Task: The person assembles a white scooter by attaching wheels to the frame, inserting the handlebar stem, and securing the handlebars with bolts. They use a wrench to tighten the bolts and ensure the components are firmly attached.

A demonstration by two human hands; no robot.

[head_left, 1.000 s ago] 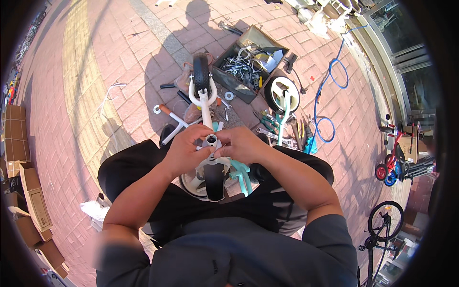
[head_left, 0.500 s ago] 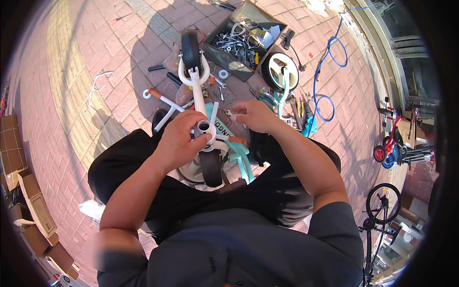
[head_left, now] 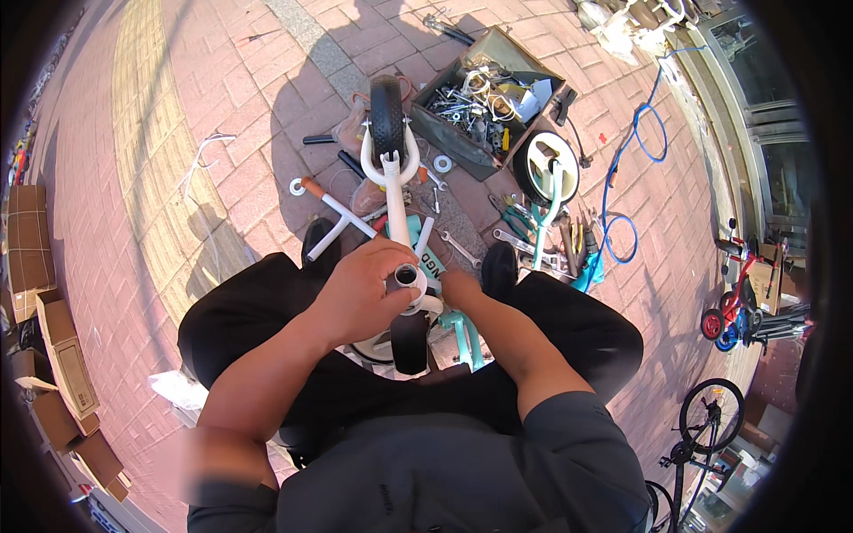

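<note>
As sunlight rakes across pink paving laid in rectangular bricks, a small cream bicycle stands between my bent knees, its smooth painted beam running away from me to a U-shaped fork and a wheel with a black, knobbly rubber tyre. Just beyond it, to the right, an open toolbox with flat, scuffed walls holds a tangle of shiny metal hardware and pale cable. Near the box lies a loose wheel, a cream disc pierced by rounded openings and ringed in black, with a bent, glossy teal tube across it. A white T-shaped handlebar capped in orange rests on the bricks to the left of the beam.

My left hand is wrapped around the top of the bicycle's round, hollow tube, thumb and fingers curling about the pale rim at its dark opening. My right hand is lowered just beside it, next to a teal frame; its fingers are hidden, and I cannot tell whether they are pinching anything. Past that hand lies a slim metal spanner. Smallest are two flat, ring-shaped washers, one on each side of the beam.
</note>
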